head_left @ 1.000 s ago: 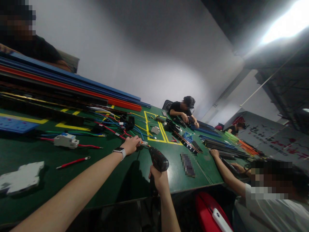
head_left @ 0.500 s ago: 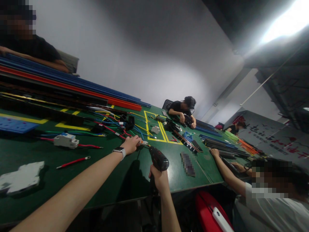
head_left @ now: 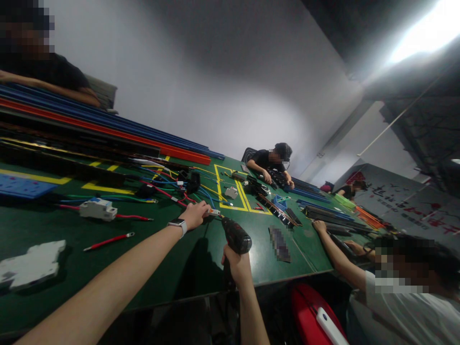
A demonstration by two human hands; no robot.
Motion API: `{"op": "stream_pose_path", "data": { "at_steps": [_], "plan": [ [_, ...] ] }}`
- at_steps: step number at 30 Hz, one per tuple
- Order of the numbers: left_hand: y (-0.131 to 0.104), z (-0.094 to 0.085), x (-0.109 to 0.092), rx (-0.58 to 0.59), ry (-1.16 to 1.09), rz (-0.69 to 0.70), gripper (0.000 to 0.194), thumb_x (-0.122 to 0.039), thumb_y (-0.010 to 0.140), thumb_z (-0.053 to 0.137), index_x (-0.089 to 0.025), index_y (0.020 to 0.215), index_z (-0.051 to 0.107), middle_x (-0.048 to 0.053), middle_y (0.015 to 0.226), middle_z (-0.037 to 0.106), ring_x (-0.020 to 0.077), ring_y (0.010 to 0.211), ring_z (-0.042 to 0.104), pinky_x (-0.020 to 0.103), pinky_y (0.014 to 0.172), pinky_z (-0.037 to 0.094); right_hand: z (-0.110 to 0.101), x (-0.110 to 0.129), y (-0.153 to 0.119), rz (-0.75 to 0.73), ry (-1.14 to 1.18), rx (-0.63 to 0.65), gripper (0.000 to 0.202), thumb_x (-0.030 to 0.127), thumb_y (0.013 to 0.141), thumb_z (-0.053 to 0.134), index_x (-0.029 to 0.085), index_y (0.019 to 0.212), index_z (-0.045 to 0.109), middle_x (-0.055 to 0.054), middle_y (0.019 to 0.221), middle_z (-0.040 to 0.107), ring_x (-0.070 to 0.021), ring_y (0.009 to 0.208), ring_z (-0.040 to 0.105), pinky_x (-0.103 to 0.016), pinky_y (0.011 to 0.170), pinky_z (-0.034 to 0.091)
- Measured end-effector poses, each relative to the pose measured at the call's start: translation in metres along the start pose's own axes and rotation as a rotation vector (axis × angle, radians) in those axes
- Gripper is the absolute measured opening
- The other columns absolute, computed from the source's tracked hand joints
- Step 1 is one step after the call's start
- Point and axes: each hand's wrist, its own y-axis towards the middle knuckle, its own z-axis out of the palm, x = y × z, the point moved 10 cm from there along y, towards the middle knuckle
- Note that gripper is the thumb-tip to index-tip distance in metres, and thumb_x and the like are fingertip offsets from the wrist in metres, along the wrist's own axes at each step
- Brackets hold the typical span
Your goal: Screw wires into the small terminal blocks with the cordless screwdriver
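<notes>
My right hand (head_left: 235, 261) is wrapped round the grip of a black power screwdriver (head_left: 237, 237), its bit pointing left. The bit tip meets the end of a small white circuit breaker (head_left: 214, 212), as far as I can see. My left hand (head_left: 196, 214), with a watch at the wrist, holds that breaker down on the green table (head_left: 154, 268); the fingers partly hide it. Red wire (head_left: 178, 200) runs up to the left hand. Left of it lies another white breaker (head_left: 97, 209) with red leads, and a short red cable (head_left: 108, 242) with a metal lug.
White breaker parts (head_left: 34, 263) lie at the near left. Coloured wires and a black box (head_left: 194, 182) sit beyond my left hand. Long blue and orange rails (head_left: 194, 155) line the far edge. A phone-like slab (head_left: 279, 243) lies to the right, near a co-worker's arm (head_left: 338, 254).
My hands, the screwdriver and the breaker stay in the same place. The co-worker across the table has shifted their hands slightly.
</notes>
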Motion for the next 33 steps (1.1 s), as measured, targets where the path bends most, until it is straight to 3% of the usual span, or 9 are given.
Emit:
{"op": "stream_pose_path", "data": {
  "at_steps": [16, 33],
  "plan": [
    [0.0005, 0.0002, -0.0010, -0.037, 0.018, 0.042, 0.029, -0.023, 0.090, 0.046, -0.030, 0.116, 0.056, 0.007, 0.115, 0.055, 0.0239, 0.102, 0.057, 0.038, 0.081, 0.033, -0.0006, -0.0027, 0.0016, 0.011, 0.003, -0.002, 0.012, 0.029, 0.074, 0.059, 0.017, 0.071, 0.061, 0.000, 0.051, 0.058, -0.0161, 0.051, 0.054, -0.026, 0.055, 0.042],
    [0.0012, -0.0002, -0.0013, -0.047, 0.019, 0.046, 0.027, -0.023, 0.089, 0.047, -0.030, 0.113, 0.058, 0.007, 0.113, 0.056, 0.0237, 0.100, 0.058, 0.039, 0.082, 0.034, -0.0002, -0.0036, 0.0022, -0.002, 0.002, -0.001, 0.016, 0.029, 0.074, 0.058, 0.018, 0.063, 0.059, -0.001, 0.050, 0.057, -0.0164, 0.049, 0.053, -0.027, 0.053, 0.042]
  ]
}}
